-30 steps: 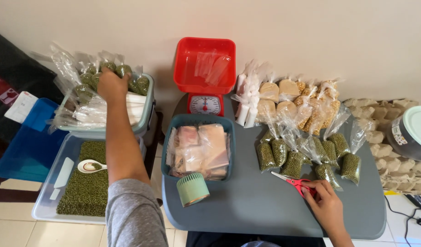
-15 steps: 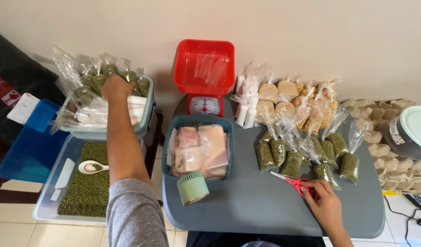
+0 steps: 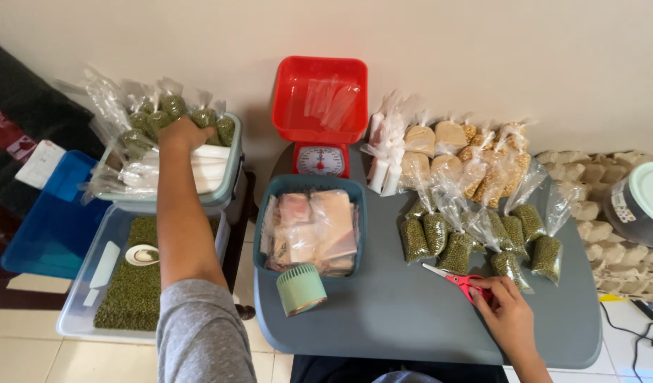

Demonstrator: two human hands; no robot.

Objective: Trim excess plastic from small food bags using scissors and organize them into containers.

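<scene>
- The left hand (image 3: 183, 133) is in the upper left of the frame, stretched out over a pale green tub (image 3: 223, 186). It lies on the small bags of green beans (image 3: 165, 113) that fill this tub. The fingers are curled down among the bags, but I cannot tell if they close on one bag.
- Below the tub, at the lower left, there is a clear box of loose green beans (image 3: 131, 298) with a white scoop (image 3: 142, 254) lying on top.
- The right hand (image 3: 507, 317) is at the lower right of the frame, on the grey table (image 3: 404, 319). Its fingers are bent and pressed on the red handles of the scissors (image 3: 460, 279). The blades point to the left and lie flat on the table.
- Just above the scissors, right of centre, stand tied bags of green beans in a row (image 3: 475, 245). Behind them, toward the wall, are bags of pale and yellow grains (image 3: 461, 156).
- In the centre of the frame is a teal basket (image 3: 266, 213) with flat plastic packets inside. A small green cylinder (image 3: 300, 289) lies just in front of it.
- At the top centre stands a red kitchen scale (image 3: 321, 135) with clear plastic bags in its tray.
- At the right edge are egg trays (image 3: 589, 184) and a grey container with a pale lid (image 3: 642, 202).
</scene>
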